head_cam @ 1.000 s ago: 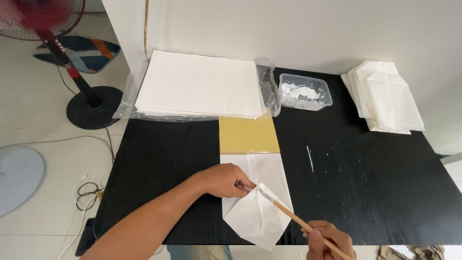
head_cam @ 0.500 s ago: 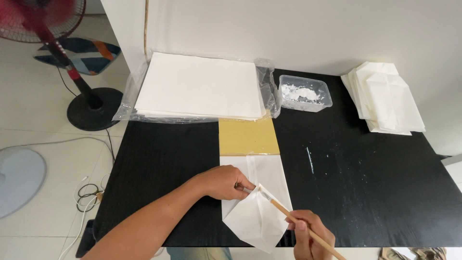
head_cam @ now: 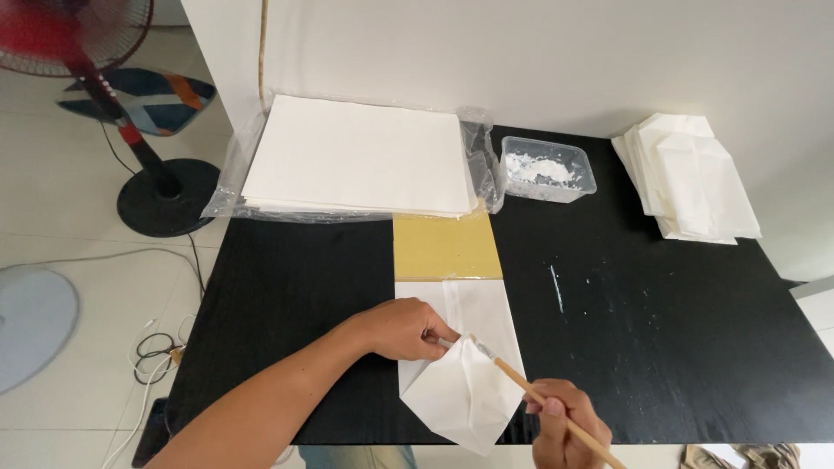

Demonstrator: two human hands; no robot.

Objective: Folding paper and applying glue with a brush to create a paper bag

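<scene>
A half-folded white paper bag [head_cam: 465, 365] lies on a yellow cardboard strip [head_cam: 445, 247] on the black table [head_cam: 287, 287]. My left hand [head_cam: 401, 330] presses down on the bag's left edge, pinching a fold. My right hand [head_cam: 569, 427], near the table's front edge, grips a thin wooden-handled brush [head_cam: 532, 395]. The brush tip touches the folded flap just right of my left fingers.
A stack of large white sheets [head_cam: 360, 158] in clear plastic wrap lies at the back. A clear tub of white paste [head_cam: 547, 169] stands beside it, and finished white bags [head_cam: 691, 178] are piled at the back right. A standing fan [head_cam: 130, 122] is on the floor to the left.
My right hand has slid left and up along the brush toward the bag. The left hand has stayed on the fold.
</scene>
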